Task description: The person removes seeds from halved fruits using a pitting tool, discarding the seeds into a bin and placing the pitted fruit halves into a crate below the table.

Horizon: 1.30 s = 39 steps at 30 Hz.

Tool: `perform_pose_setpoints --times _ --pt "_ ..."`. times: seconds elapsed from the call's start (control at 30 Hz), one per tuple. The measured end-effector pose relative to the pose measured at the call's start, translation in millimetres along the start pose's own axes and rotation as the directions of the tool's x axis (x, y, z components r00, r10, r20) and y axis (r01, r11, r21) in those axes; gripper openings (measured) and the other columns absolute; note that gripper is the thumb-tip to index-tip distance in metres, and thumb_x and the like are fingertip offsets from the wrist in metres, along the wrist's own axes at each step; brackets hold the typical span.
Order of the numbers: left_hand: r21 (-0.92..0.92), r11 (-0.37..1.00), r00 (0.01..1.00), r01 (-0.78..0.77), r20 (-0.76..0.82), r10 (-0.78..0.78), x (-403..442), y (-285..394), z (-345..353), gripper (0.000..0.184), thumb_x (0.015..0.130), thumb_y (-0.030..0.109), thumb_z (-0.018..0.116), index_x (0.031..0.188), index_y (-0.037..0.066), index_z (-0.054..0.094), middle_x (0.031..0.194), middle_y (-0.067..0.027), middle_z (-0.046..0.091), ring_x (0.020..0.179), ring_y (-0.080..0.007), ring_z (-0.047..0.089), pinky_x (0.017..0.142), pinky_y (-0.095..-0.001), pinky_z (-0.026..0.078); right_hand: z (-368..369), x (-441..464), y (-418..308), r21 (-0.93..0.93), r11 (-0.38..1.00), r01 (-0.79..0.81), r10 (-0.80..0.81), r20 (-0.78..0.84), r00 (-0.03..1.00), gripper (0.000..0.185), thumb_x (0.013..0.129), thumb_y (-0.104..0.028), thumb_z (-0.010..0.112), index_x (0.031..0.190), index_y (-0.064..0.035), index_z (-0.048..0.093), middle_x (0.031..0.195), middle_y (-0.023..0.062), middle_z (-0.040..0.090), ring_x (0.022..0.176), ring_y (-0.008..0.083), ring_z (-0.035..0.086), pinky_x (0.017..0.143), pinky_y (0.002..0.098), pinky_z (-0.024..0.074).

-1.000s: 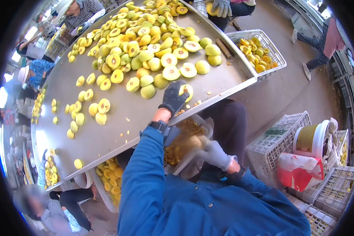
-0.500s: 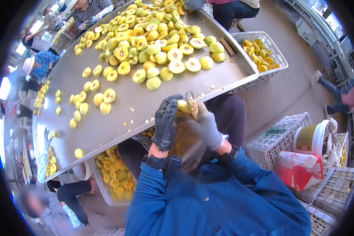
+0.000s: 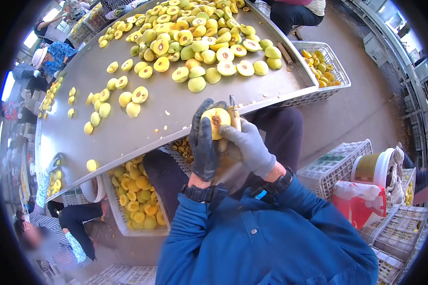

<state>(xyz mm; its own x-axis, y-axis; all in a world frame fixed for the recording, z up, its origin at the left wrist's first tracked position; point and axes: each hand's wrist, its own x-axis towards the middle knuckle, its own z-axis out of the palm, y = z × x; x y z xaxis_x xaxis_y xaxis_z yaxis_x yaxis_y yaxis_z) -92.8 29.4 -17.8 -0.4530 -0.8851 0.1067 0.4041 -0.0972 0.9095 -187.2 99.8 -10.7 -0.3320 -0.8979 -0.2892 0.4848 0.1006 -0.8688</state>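
My left hand (image 3: 204, 145), in a dark glove, holds a halved yellow fruit (image 3: 216, 123) with its cut face and brown centre turned up. My right hand (image 3: 253, 148), in a grey glove, is closed on a small tool (image 3: 233, 113) with a light handle and a metal end, close against the fruit's right side. Both hands are just off the near edge of the metal table (image 3: 176, 109). On the table lies a big pile of halved fruit (image 3: 195, 35), with a few small bits near the edge.
One crate of fruit (image 3: 137, 199) stands below the table's left edge, another (image 3: 323, 66) beyond its right corner. A white bucket (image 3: 373, 167), a red and white bag (image 3: 359, 202) and crates (image 3: 335, 166) are at the right. A co-worker (image 3: 57, 232) sits at lower left.
My left hand has come back from the table with a fruit half and met my right hand. The fruit's cut face now shows between the hands. The view has shifted slightly.
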Motion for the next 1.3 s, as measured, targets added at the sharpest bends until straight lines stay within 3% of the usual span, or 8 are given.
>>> perform_pose_setpoints --times 0.1,0.17,0.53,0.73,0.83,1.0,1.17,1.3 --pt "0.234 0.969 0.989 -0.076 -0.109 0.104 -0.5 8.1 -10.4 0.053 0.106 0.039 0.033 0.135 -0.003 0.045 0.116 -0.0138 0.062 0.103 -0.0196 0.06 0.096 -0.034 0.048 7.5 2.4 12.6 -0.341 0.908 0.244 -0.251 0.025 0.968 0.028 0.09 -0.025 0.068 0.104 -0.0037 0.057 0.065 0.0118 0.064 0.046 0.0196 0.057 0.043 0.0303 0.0423" --pt "0.142 0.984 0.984 -0.103 -0.128 0.122 1.2 12.5 -14.5 0.06 0.104 0.047 0.03 0.134 -0.002 0.047 0.111 -0.015 0.063 0.099 -0.0212 0.061 0.092 -0.0352 0.049 7.0 -3.3 16.9 -0.716 0.459 0.527 -0.644 0.141 0.752 0.029 0.088 -0.027 0.07 0.102 -0.0046 0.056 0.066 0.0175 0.063 0.051 0.0306 0.062 0.047 0.038 0.0469" --pt "0.227 0.965 0.975 -0.13 -0.15 0.167 -12.5 19.8 -15.7 0.064 0.105 0.049 0.029 0.124 -0.006 0.054 0.107 -0.0152 0.064 0.097 -0.0232 0.063 0.091 -0.0368 0.051 11.9 -22.6 9.4 -0.932 0.127 0.34 -0.349 0.279 0.895 0.027 0.082 -0.02 0.068 0.093 -0.0048 0.049 0.066 0.0166 0.062 0.062 0.0372 0.064 0.054 0.0469 0.049" --pt "0.35 0.918 0.969 -0.186 -0.091 0.231 -11.9 16.4 -24.4 0.067 0.103 0.052 0.029 0.119 -0.007 0.056 0.102 -0.0178 0.066 0.093 -0.0257 0.065 0.086 -0.037 0.053 11.1 -26.9 10.2 -0.777 0.445 0.445 -0.3 0.339 0.892 0.024 0.085 -0.02 0.067 0.094 -0.0013 0.054 0.065 0.0155 0.062 0.058 0.031 0.065 0.051 0.0418 0.0488" --pt "0.439 0.87 0.966 -0.224 -0.021 0.258 -9.9 17.6 -33.2 0.069 0.102 0.056 0.029 0.117 -0.006 0.057 0.102 -0.0193 0.066 0.093 -0.0278 0.066 0.086 -0.0374 0.054 16.0 -30.0 6.8 -0.329 0.942 0.06 0.063 0.352 0.934 0.024 0.088 -0.022 0.065 0.093 -0.0005 0.056 0.062 0.0064 0.059 0.05 0.0183 0.06 0.046 0.0324 0.0456" --pt "0.454 0.821 0.934 -0.347 0.25 0.256 -3.4 38.8 -38.4 0.055 0.104 0.041 0.034 0.107 -0.006 0.063 0.093 -0.0167 0.069 0.083 -0.0244 0.067 0.078 -0.0353 0.054 6.7 -41.4 -28.5 -0.083 0.836 -0.542 0.492 0.551 0.674 0.023 0.091 -0.024 0.064 0.099 -0.0033 0.061 0.062 -0.0024 0.054 0.048 0.0053 0.049 0.042 0.0222 0.0377" --pt "0.517 0.824 0.825 -0.23 0.553 -0.116 10.5 62.3 -53.3 0.046 0.102 0.035 0.043 0.104 -0.005 0.065 0.087 -0.0153 0.069 0.076 -0.0235 0.067 0.073 -0.0335 0.055 0.3 -35.8 6.6 -0.258 0.94 -0.223 0.333 0.554 0.763 0.018 0.091 -0.023 0.063 0.094 -0.0053 0.062 0.062 -0.0054 0.05 0.048 0.0039 0.044 0.041 0.0212 0.0333" --pt "-0.117 0.985 0.965 0.125 0.245 -0.093 -6.7 15.6 -43.1 0.06 0.102 0.052 0.035 0.107 -0.003 0.06 0.083 -0.0155 0.066 0.067 -0.022 0.064 0.061 -0.0316 0.054 -4.6 -33.3 20.4 0.066 0.829 -0.556 0.336 0.735 0.589 0.019 0.093 -0.021 0.061 0.092 -0.0019 0.062 0.059 -0.0041 0.048 0.045 0.0038 0.04 0.039 0.0206 0.0311"
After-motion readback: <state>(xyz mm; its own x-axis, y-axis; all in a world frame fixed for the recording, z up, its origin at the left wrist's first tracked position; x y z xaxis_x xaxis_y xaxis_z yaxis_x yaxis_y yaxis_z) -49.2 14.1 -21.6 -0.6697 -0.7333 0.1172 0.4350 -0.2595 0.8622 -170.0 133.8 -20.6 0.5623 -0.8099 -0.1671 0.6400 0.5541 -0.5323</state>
